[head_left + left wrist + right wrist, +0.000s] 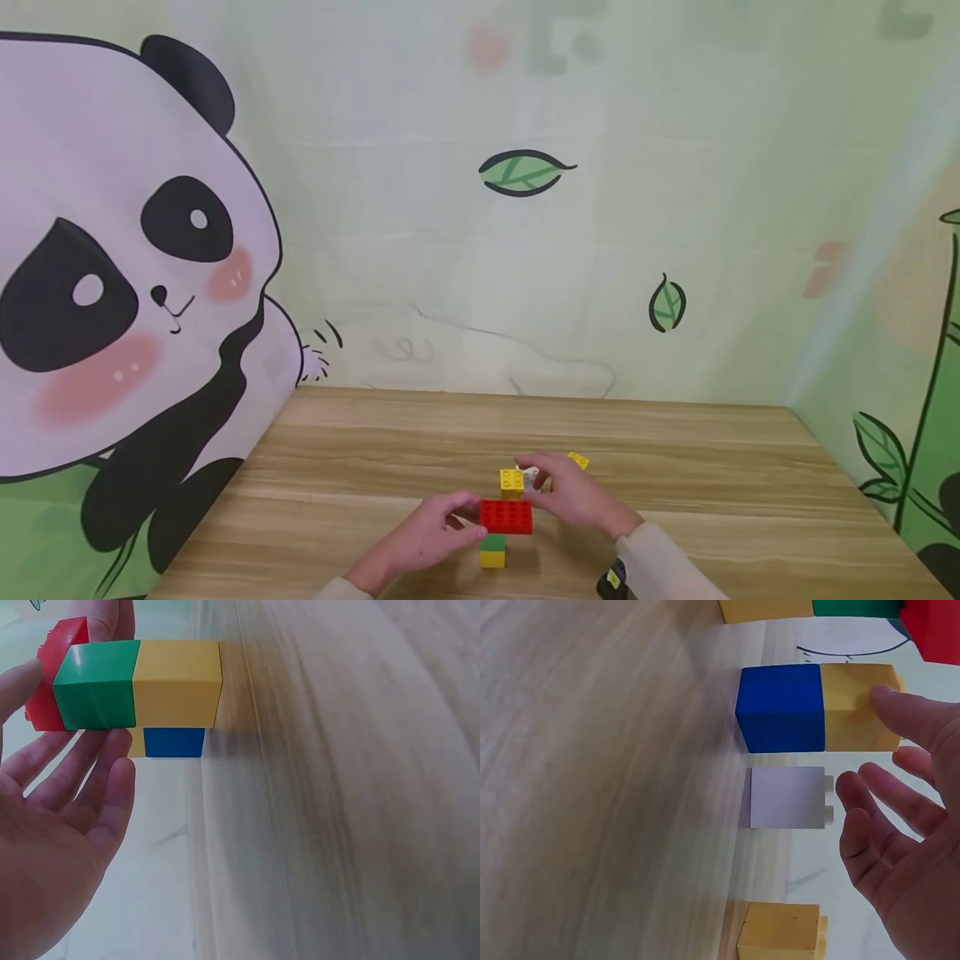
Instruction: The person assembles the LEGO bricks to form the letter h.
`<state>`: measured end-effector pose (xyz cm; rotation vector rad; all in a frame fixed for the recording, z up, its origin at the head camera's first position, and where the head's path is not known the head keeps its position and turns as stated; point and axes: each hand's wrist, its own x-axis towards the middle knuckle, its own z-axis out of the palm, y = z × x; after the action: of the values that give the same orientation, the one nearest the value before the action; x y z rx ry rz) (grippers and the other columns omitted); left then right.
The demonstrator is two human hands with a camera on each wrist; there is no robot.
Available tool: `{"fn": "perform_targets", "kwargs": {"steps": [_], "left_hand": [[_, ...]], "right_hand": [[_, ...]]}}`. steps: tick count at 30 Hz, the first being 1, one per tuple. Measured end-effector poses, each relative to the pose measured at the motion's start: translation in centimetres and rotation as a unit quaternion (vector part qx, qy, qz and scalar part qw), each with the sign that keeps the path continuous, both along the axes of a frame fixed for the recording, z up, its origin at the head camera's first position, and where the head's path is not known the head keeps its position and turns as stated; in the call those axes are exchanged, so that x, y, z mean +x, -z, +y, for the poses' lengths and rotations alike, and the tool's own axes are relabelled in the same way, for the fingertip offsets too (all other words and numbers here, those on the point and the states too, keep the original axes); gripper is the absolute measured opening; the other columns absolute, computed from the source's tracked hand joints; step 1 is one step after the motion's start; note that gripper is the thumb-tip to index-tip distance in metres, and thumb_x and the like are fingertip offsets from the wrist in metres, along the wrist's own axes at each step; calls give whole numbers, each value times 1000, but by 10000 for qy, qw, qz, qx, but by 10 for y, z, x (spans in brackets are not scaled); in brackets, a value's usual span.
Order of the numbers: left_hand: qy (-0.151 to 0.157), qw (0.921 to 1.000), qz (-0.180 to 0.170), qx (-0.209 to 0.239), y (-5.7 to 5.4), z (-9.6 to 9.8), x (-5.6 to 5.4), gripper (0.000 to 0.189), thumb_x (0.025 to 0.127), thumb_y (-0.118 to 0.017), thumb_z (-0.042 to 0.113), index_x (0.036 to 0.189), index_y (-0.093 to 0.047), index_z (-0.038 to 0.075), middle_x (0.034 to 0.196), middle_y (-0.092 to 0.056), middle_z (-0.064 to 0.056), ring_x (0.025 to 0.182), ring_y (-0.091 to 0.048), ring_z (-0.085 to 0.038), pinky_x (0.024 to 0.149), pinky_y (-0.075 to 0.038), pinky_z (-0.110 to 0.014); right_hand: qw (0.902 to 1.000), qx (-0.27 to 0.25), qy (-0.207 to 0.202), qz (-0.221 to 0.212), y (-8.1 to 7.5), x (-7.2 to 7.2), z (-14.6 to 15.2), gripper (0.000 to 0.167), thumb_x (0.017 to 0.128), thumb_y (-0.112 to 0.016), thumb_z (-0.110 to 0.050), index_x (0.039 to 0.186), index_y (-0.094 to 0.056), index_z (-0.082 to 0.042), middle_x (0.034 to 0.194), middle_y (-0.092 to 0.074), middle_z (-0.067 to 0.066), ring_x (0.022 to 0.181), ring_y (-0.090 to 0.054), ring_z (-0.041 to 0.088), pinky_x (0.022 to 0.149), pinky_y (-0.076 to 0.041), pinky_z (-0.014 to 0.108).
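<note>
On a wood-grained worktop point(360, 450), the left hand point(431, 533) pinches a studded, oblong red toy brick point(506, 517) between thumb and finger, on top of a smooth, blocky green brick point(97, 684) that stands on a glossy yellow base brick point(178, 684). The right hand point(577, 493), fingers loosely bent, has its thumb against the flat side of a square-topped yellow brick point(847, 724) stacked on a blue brick point(781, 710), though whether it pinches is unclear; a white studded brick point(787, 797) stands just beside, and another yellow brick point(578, 459) lies farther off.
</note>
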<state>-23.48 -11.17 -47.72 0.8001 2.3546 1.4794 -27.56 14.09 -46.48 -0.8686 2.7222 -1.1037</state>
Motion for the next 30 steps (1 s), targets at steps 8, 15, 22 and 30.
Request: {"fn": "perform_targets", "kwargs": {"steps": [8,15,22,30], "left_hand": [[-28,9998,185,4,1,0,-1,30,88,-67,24,115,-62,10,104,-65,3,96,-60,-12,79,-50,-26],[-23,9997,248,-50,1,1,0,29,88,-67,25,112,-63,11,102,-65,4,95,-59,-11,78,-49,-25],[-25,10000,85,-38,-1,2,1,29,87,-68,24,113,-62,12,103,-65,5,96,-59,-12,78,-49,-26],[-150,9992,315,-179,-2,5,0,36,87,-68,29,118,-61,11,106,-64,6,96,-57,-14,81,-48,-29]], "right_hand": [[9998,-110,-186,-30,5,-6,-6,47,87,-69,-14,131,-54,-4,111,-60,0,86,-56,13,69,-50,23],[9999,-76,-108,-78,8,-7,-7,45,87,-69,-15,129,-56,-5,108,-61,-3,86,-55,15,69,-50,24],[9999,-17,-11,-133,8,-1,1,42,88,-68,-15,128,-57,-6,105,-61,-5,86,-55,13,69,-49,24],[9998,-158,-123,-81,6,7,13,42,86,-70,-19,125,-59,-8,102,-61,-8,84,-55,13,67,-49,25]]}}
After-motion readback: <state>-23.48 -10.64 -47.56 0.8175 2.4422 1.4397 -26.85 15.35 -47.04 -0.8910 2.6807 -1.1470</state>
